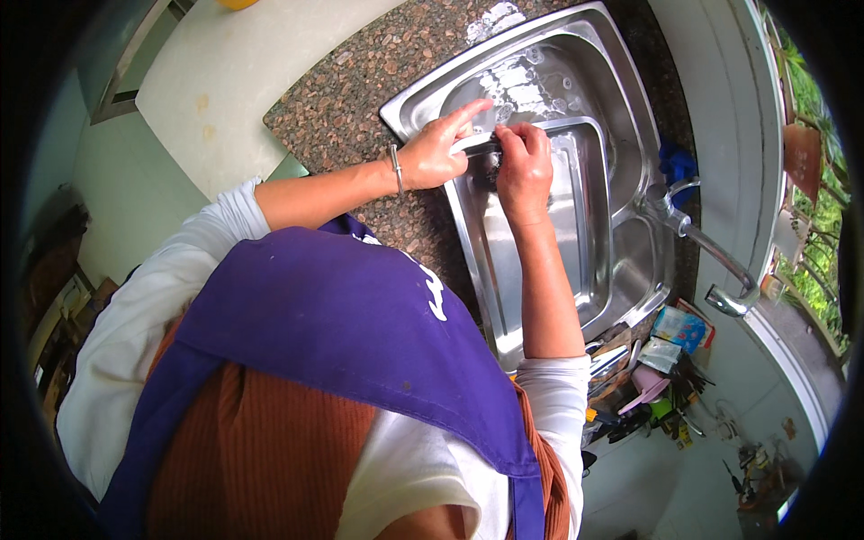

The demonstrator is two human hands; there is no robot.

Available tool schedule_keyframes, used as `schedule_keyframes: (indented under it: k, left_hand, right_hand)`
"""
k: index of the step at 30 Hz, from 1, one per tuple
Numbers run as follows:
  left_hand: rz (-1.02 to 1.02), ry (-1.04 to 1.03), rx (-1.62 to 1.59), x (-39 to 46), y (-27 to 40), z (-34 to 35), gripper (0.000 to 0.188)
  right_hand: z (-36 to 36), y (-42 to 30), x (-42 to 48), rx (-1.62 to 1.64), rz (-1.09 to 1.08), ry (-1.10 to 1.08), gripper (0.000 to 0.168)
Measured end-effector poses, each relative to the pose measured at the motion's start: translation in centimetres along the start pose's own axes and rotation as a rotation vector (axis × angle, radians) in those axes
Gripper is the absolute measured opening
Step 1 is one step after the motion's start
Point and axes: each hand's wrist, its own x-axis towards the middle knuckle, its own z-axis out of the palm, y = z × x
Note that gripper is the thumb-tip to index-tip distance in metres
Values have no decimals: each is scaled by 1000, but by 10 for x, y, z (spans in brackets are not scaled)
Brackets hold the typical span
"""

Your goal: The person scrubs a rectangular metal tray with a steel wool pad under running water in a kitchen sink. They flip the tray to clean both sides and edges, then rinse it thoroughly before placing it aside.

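Note:
A rectangular stainless steel tray (pixel 540 236) lies tilted across the front of a double-bowl steel sink (pixel 611 121). My left hand (pixel 435 152) is at the tray's far left corner, the thumb inside its rim and the index finger stretched out over the large bowl. On the far rim, the fingers of my right hand (pixel 526 169) pinch the edge. Something dark shows inside the tray beside these fingers; whether it is an object or a reflection I cannot tell. Both hands look wet.
A chrome faucet (pixel 729 266) swings out to the right, away from the bowls. Brown speckled stone countertop (pixel 351 88) borders the sink, with a pale tabletop (pixel 223 88) at left. Utensils and packets (pixel 675 331) crowd the right side below a window (pixel 806 202). Water and suds wet the large bowl.

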Motion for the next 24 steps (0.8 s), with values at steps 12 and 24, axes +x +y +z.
schedule_keyframes:
  k: [12,24]
  left_hand:
    - [80,80,107,-4,-7,1,76]
    - [92,108,8,-4,-14,1,73]
  right_hand:
    - [1,24,7,-37,148,11,19]
    - [17,-20,7,106,134,29,8]
